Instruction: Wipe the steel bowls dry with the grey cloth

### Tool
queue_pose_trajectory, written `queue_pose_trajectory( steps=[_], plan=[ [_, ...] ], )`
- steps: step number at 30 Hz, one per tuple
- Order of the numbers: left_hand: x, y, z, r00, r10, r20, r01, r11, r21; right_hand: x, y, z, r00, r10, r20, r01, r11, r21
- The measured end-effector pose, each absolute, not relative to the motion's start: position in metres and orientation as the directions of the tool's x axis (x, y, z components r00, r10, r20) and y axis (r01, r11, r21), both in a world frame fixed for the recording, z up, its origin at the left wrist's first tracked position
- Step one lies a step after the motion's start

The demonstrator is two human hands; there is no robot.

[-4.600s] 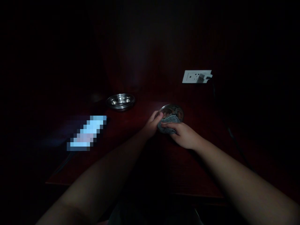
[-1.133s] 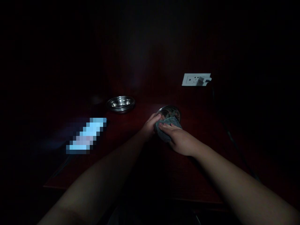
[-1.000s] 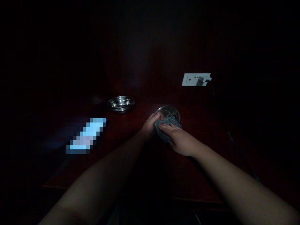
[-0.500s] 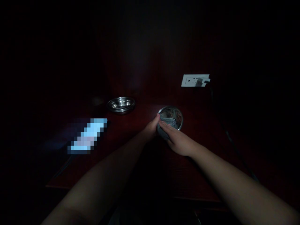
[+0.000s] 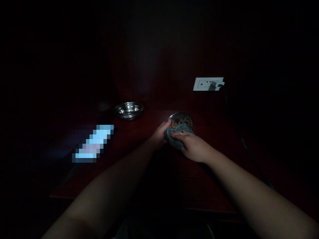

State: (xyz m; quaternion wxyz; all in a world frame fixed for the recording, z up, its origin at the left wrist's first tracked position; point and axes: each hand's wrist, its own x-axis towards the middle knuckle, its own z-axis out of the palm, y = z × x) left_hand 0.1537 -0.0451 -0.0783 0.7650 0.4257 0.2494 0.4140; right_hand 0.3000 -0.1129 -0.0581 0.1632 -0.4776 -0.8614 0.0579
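Observation:
A shiny round metal dish is tilted up in front of me, its inner face reflecting my fingers. My left hand grips the dish at its left edge, thumb over the rim and the other fingers mostly hidden. Against the near part of the dish, my right hand presses a grey-green cloth, with its fingers laid over the fabric. The cloth covers the lower part of the dish's inside.
Stacked metal bowls stand at the back left of the dark red table. A lit, blurred phone-like screen lies on the left. On the back wall, a white socket holds a plug, whose cable runs down the right side.
My right hand and the cloth have shifted slightly right across the dish, and its fingers have curled more. My left hand stays at the rim.

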Motion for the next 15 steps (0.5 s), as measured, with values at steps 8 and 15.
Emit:
queue_pose_trajectory(
  steps=[8,15],
  plan=[
    [0.159,-0.043,-0.083,0.421,0.905,-0.064,-0.412,0.254,0.875,0.3,-0.11,-0.063,-0.514,0.824,0.238,0.779,0.565,-0.273],
    [0.164,-0.035,-0.094,0.316,0.949,0.021,-0.44,0.126,0.889,0.3,-0.109,-0.064,-0.524,0.788,0.325,0.72,0.613,-0.326]
  ],
)
